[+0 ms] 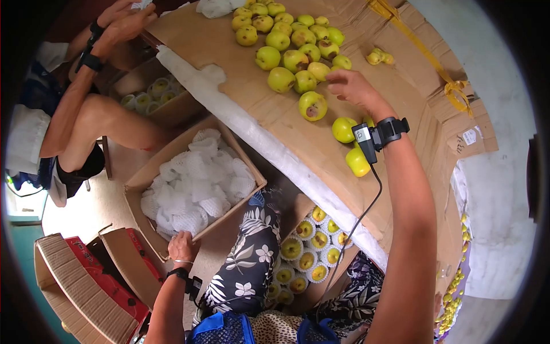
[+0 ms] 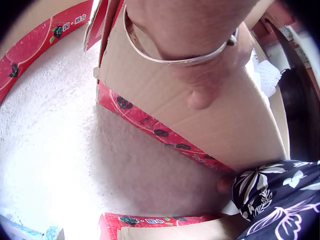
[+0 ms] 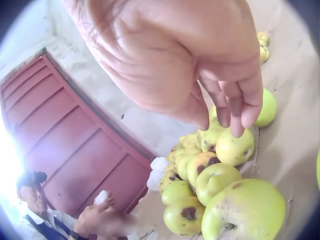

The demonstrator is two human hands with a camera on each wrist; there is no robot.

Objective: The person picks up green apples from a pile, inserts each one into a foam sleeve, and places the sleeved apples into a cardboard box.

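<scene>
My left hand (image 1: 184, 247) grips the near rim of a cardboard box (image 1: 133, 202). The thumb (image 2: 201, 99) lies against the outer wall, while the other fingers pass over the rim out of sight. White foam nets (image 1: 197, 178) fill this box. Over the cardboard-covered table, my right hand (image 1: 360, 92) hovers at the edge of a cluster of yellow-green apples (image 1: 295, 60), its fingers loosely bent and holding nothing. Its fingertips (image 3: 236, 131) overlap an apple (image 3: 235, 148) in the right wrist view. Brown spots mark several apples, including a nearby one (image 1: 313, 106).
Between my knees stands a box of netted apples (image 1: 306, 261). Folded red-edged cartons (image 1: 94, 281) lie at lower left. Another person (image 1: 86, 97) sits at the left, hands raised, beside a further apple box (image 1: 146, 94). Yellow strapping (image 1: 427, 54) crosses the table's far side.
</scene>
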